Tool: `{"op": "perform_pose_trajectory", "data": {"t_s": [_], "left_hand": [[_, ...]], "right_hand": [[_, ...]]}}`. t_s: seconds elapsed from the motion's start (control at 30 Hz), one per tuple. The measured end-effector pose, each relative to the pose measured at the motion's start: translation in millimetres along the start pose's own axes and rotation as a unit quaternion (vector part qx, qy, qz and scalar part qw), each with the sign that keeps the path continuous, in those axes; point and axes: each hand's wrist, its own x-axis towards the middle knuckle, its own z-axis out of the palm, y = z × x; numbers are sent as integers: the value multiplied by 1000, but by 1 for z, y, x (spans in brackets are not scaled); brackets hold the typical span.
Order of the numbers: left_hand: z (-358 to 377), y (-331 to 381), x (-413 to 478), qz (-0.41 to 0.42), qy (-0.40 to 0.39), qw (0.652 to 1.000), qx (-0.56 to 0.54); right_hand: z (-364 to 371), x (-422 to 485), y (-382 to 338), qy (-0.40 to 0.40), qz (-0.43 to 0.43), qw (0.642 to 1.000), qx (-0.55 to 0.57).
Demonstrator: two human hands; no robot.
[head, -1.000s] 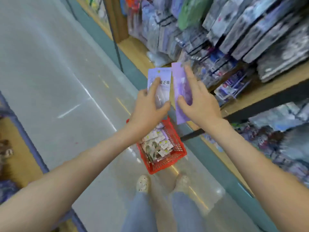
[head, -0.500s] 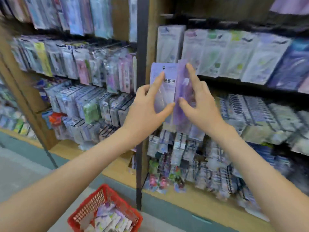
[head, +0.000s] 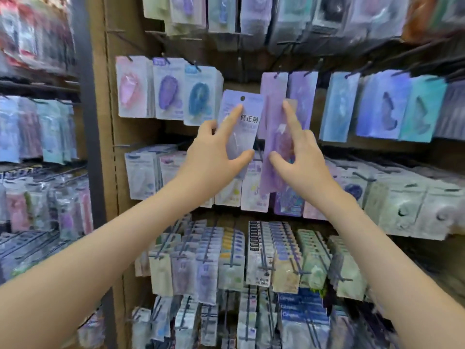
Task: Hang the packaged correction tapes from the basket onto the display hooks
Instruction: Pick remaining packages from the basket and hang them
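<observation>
- Two hands, close together, are raised before the display hooks (head: 195, 63).
- Left hand (head: 214, 157) pinches the pale lilac correction tape pack (head: 245, 122), forefinger extended up its face.
- Right hand (head: 299, 158) grips the purple pack (head: 275, 137) likewise.

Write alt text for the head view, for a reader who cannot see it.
Two bare hands before a shop display wall: the left hand holds a pale lilac correction-tape pack, the right hand a purple pack, side by side in front of rows of stationery packs hanging on hooks.
</observation>
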Motion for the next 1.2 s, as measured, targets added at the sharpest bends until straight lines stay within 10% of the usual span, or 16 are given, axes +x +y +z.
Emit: {"op": "perform_pose_trajectory", "data": {"t_s": [0.7,1.2], "left_hand": [[91,-6,129,105,103,989,11],[95,5,124,62,130,988,47]], "right_hand": [[-38,108,80,139,-21,980,-142],[-85,127,69,2,0,984,-175]]}}
